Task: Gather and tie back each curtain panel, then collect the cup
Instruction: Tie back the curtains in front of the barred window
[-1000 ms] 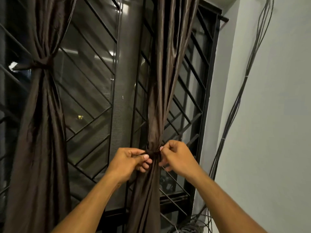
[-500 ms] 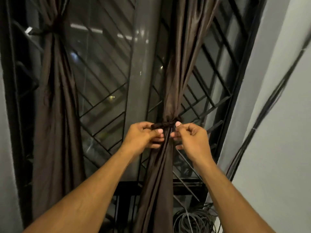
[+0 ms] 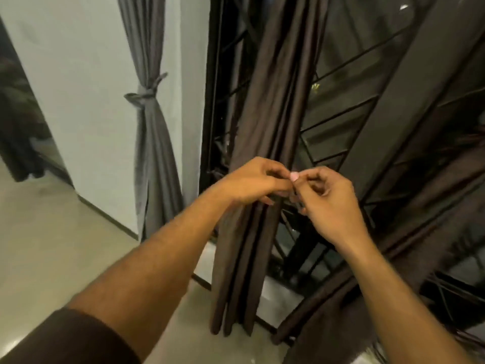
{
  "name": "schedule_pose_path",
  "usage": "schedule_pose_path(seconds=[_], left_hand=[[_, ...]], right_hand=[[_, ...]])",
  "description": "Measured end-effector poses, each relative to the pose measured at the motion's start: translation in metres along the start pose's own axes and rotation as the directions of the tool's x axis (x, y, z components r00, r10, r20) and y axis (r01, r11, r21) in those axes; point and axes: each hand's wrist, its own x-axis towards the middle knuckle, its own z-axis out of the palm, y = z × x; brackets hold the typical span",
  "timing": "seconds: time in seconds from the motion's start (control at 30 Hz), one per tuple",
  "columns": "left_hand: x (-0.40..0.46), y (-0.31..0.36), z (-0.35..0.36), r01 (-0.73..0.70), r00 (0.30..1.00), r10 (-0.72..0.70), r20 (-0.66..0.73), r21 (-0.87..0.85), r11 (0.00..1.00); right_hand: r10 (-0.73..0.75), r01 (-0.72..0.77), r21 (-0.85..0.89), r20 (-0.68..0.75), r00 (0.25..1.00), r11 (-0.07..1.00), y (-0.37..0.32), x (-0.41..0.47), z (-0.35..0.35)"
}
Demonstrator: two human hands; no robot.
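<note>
Window grille is filling the right side, white wall the left. Grey curtain against the wall is hanging already knotted at its waist. Brown curtain panel is hanging bunched in front of the grille, centre frame. Left hand and right hand are meeting at its front, fingers curled, seemingly pinching something thin; can't tell what, too small. Fabric is looking satiny, soft, slippery: probably needing a full wrap at mid-height, knot pulled snug. Cup isn't showing.

Brown curtain panel hangs in vertical folds, gathered directly behind both grips. Grey curtain panel, well left of the grips, hangs tied at mid-height with a knot.
</note>
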Motion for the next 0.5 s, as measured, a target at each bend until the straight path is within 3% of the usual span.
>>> schedule_pose_path(seconds=[0.17,0.33,0.5], left_hand=[[-0.019,-0.060,-0.091,0.109,0.990,-0.104,-0.092,0.049,0.993],[-0.004,-0.141,-0.154,0.202,0.965,-0.182,-0.190,0.089,0.975],[0.031,-0.223,-0.185,0.252,0.957,-0.227,-0.180,0.133,0.958]], right_hand=[[0.052,-0.054,0.003,0.207,0.977,0.999,0.006,0.019,0.111],[0.126,-0.126,-0.014,0.254,0.959,0.992,0.041,0.047,0.209],[0.325,-0.266,-0.214,0.325,0.888,0.940,0.098,0.077,0.282]])
